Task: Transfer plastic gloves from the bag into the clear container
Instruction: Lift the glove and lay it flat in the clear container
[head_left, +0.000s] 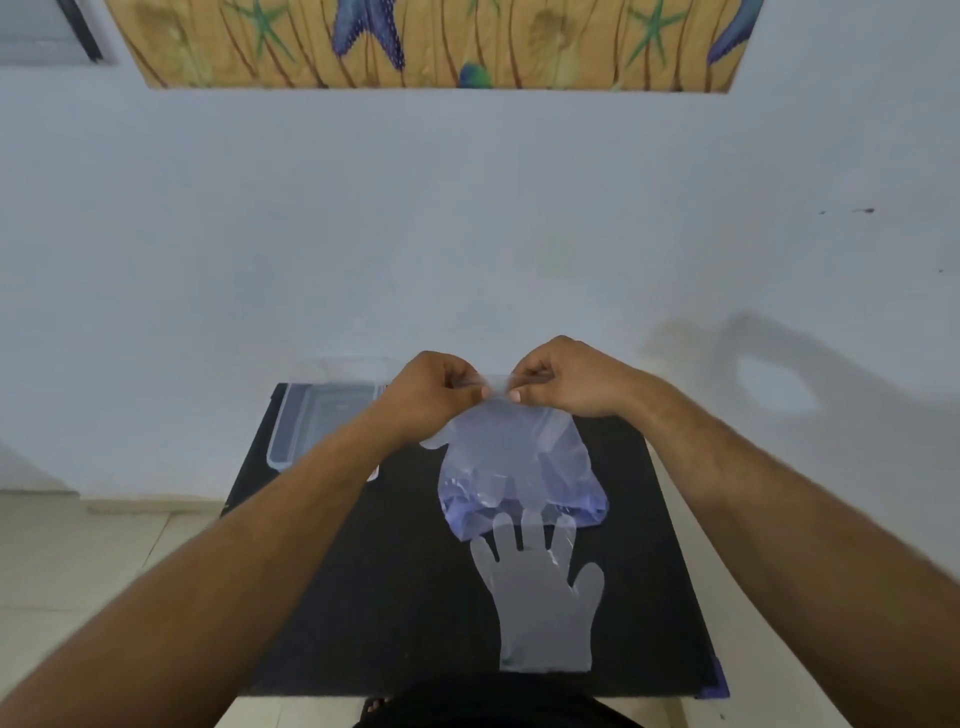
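Note:
A translucent bluish plastic bag (519, 467) hangs over the black table (363, 597), lifted by its top edge. My left hand (431, 395) and my right hand (566, 379) both pinch that top edge, close together. Crumpled plastic gloves show through the bag's lower part. One clear plastic glove (543, 603) lies flat on the table below the bag, fingers pointing away from me. The clear container (306, 421) sits at the table's far left corner, partly hidden by my left forearm.
The table stands against a pale blue wall (467, 234). A light tiled floor (78, 561) lies to the left and right of it. A wooden-look panel with starfish hangs high on the wall.

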